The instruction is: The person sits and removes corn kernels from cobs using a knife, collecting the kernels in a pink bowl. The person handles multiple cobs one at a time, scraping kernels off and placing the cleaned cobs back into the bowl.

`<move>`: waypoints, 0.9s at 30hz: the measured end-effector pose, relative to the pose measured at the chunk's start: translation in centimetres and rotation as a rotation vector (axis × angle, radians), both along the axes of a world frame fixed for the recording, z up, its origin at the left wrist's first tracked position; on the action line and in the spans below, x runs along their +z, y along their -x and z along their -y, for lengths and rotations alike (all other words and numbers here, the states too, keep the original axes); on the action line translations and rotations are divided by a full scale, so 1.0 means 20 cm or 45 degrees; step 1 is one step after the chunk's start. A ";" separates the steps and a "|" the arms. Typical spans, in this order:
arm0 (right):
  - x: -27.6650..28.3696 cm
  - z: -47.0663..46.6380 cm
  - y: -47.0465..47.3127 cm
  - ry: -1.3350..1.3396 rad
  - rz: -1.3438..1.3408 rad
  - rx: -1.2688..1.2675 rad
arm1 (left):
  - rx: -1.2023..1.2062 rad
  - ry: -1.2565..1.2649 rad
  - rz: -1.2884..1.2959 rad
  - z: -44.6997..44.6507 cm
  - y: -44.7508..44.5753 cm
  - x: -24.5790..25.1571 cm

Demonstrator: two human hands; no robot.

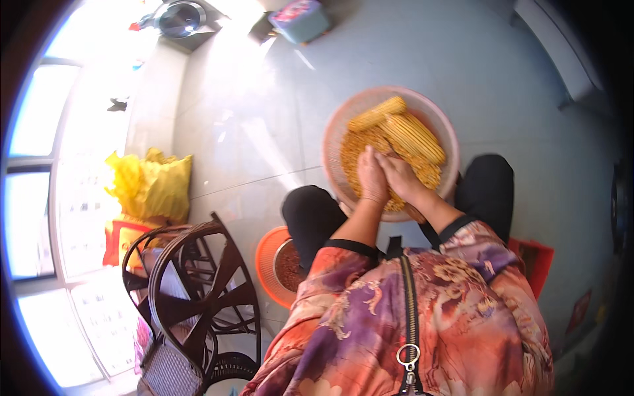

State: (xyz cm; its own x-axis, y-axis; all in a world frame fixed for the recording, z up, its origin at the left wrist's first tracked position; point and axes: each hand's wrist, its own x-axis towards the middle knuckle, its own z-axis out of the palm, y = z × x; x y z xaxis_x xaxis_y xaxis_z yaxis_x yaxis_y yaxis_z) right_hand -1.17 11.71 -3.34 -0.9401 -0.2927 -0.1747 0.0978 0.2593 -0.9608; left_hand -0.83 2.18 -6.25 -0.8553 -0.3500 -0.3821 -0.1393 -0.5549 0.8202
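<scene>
Between my knees is a pink plastic basket [331,148] holding loose yellow corn kernels [354,166]. My left hand [371,175] and my right hand [402,179] press together over the kernels, fingers pointing away from me. Their palms are hidden, so whether something is clasped between them does not show. Just beyond my fingertips, a corn cob [377,114] lies across the far side of the basket. More cobs [413,137] rest against it on the right, their rows of kernels still on.
An orange basket [267,270] containing reddish bits stands beside my left leg. Dark woven chairs [213,297] and a yellow bag [166,190] are at left. A red plastic stool or crate [537,262] is near my right hip. A blue-grey tub [301,24] stands farther off.
</scene>
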 end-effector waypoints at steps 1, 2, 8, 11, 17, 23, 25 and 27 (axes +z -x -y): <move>0.04 -0.01 0.01 -0.019 0.070 -0.004 | -0.004 0.159 0.018 -0.01 -0.01 0.03; 0.05 -0.03 0.01 0.062 0.000 -0.017 | -0.010 0.319 0.036 -0.03 -0.01 0.08; 0.08 -0.04 0.01 0.087 0.373 -0.181 | -0.017 0.593 0.019 -0.04 -0.05 0.19; 0.18 -0.04 0.05 0.048 0.610 -0.150 | -0.058 0.573 0.068 -0.03 -0.03 0.14; 0.14 -0.01 0.04 0.323 0.343 -0.030 | -0.038 0.686 -0.006 -0.06 -0.01 0.02; 0.15 0.00 0.06 0.064 0.448 -0.021 | -0.039 0.894 0.060 -0.03 -0.05 0.01; 0.15 0.00 0.03 0.177 0.458 -0.105 | -0.026 0.947 0.038 -0.06 -0.06 -0.02; 0.17 0.02 0.04 0.202 0.444 -0.131 | -0.066 0.867 0.076 -0.02 -0.04 0.00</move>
